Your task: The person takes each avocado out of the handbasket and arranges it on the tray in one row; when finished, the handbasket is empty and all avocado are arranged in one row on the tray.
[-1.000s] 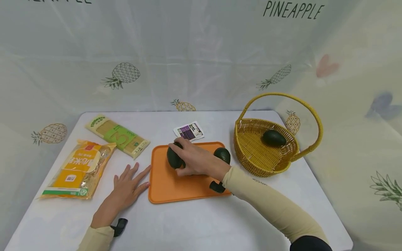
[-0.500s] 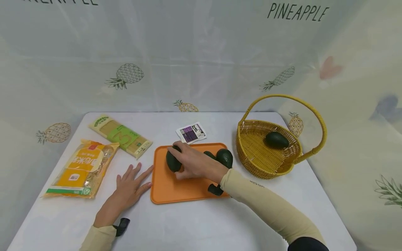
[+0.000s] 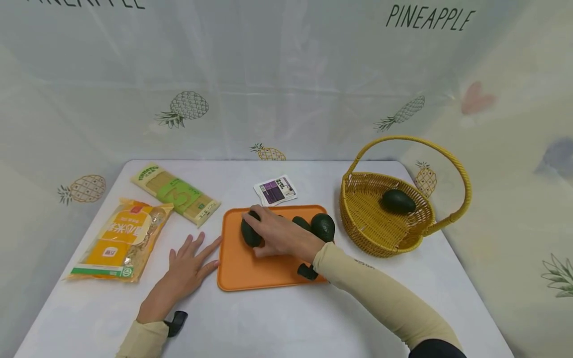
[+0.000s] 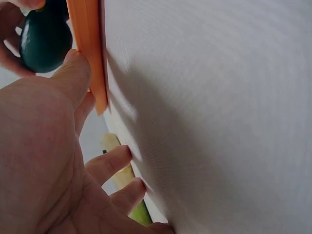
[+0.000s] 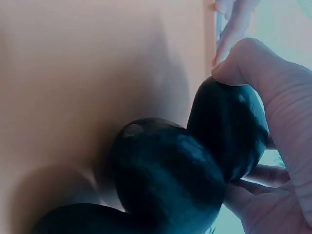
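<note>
Head view: right fingers point(image 3: 253, 223) round avocado point(image 3: 249, 236), left fingers point(image 3: 209, 248) spread, another avocado point(image 3: 302, 223) newly visible

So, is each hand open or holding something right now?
Left hand: open, touching the orange tray.
Right hand: holding a dark green avocado.

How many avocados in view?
At least 4: one avocado in the right hand, a second and third side by side toward the orange tray's right end, a fourth in the basket. The hand may hide another.
</note>
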